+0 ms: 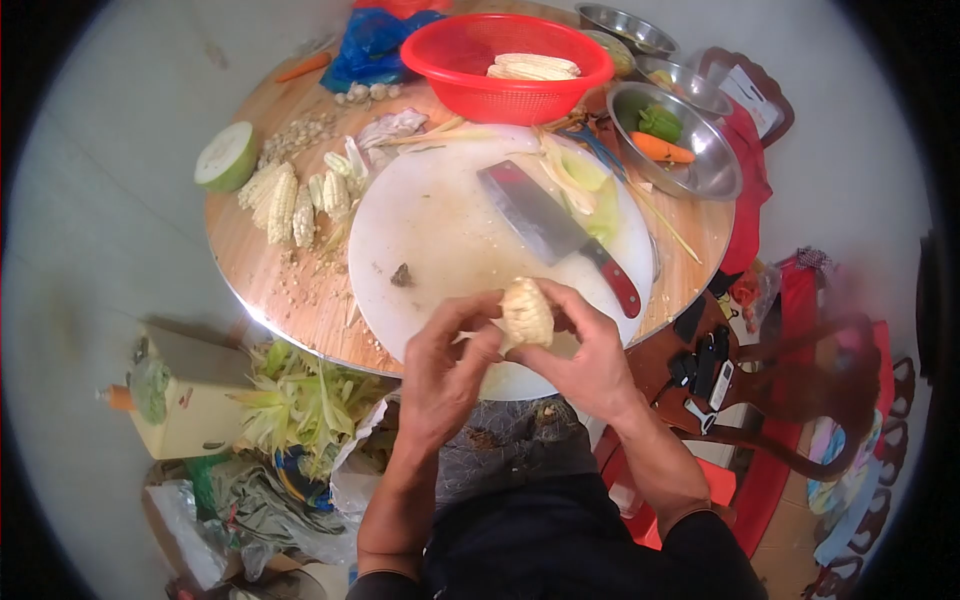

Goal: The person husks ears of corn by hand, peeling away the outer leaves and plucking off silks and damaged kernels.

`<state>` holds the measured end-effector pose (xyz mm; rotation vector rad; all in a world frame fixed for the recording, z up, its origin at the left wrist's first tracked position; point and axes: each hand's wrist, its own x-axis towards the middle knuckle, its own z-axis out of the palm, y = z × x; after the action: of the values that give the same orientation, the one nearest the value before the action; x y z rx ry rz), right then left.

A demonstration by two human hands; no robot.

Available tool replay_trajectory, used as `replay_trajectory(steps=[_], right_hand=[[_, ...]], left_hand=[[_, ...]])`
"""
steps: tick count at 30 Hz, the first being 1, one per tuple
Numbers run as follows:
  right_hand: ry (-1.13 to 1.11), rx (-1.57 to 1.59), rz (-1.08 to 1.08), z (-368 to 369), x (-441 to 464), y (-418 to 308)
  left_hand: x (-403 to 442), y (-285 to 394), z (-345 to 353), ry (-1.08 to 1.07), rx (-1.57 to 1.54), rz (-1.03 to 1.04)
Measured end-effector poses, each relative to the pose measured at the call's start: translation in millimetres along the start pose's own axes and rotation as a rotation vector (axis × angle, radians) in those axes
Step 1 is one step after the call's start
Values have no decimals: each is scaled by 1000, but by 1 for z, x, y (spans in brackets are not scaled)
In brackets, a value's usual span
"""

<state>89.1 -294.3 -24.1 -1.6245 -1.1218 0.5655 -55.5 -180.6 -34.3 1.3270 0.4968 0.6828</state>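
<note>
A short piece of pale corn cob is held up over the near edge of the round white cutting board. My right hand grips it from the right, thumb below and index finger near the top. From the left, my left hand has curled fingers and thumb against the cob. Beyond my hands, a cleaver lies flat on the board, its red handle pointing toward the lower right. Pale green husk leaves rest beside the blade. A small dark scrap lies left of the cob.
Several corn cobs and loose kernels lie on the wooden table, left of the board. Behind stands a red colander with corn inside. A metal bowl holds a carrot and a green pepper. Husks fill the floor area at left.
</note>
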Motion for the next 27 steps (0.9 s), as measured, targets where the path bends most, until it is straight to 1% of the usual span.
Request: replay_trajectory(steps=[1,3,4,5,7,8,9,10,12,13,15,16,18,21,22,24,26,27], right_hand=[[0,0,0,4,1,-2],[134,-347,-283,8,3,-4],[134,-347,-283,8,3,-7],[138,-313,-290,8,2,-10],[140,-278,-302,7,1,-12],[112,-270,-263,6,-1,-12],[83,-262,-223,4,-3,-11],[81,-260,-226,1,-5,-5],[-35,-216,-160,-3,-6,6],[-36,-216,-160,-3,-7,5],[61,-133,-126,-3,-7,-3],[62,-134,-125,-3,-7,-3],[72,-55,-35,-4,-7,-4],[72,23,-6,-3,-6,-2],[71,24,-8,-2,-5,0],[42,-87,-78,1,-6,5],[20,-99,-68,2,-5,1],[-2,-112,-55,4,-5,-2]], left_hand=[[0,-2,5,0,0,1],[1,-3,11,5,-6,3],[1,-3,9,3,-153,-88],[2,-6,5,4,-152,-89],[7,-17,-5,-30,-510,-142],[9,-19,-9,-68,-596,-146],[11,-22,-14,-66,-594,-143],[12,-25,-18,-97,-651,-142],[13,-29,-21,-129,-709,-141],[13,-29,-21,-128,-730,-150],[13,-30,-20,-128,-752,-159],[13,-30,-19,-130,-758,-171],[14,-30,-17,-137,-763,-182],[14,-29,-16,-135,-762,-183],[14,-30,-17,-132,-770,-198],[14,-32,-18,-128,-777,-211],[14,-33,-17,-133,-874,-192],[14,-33,-17,-134,-871,-186]])
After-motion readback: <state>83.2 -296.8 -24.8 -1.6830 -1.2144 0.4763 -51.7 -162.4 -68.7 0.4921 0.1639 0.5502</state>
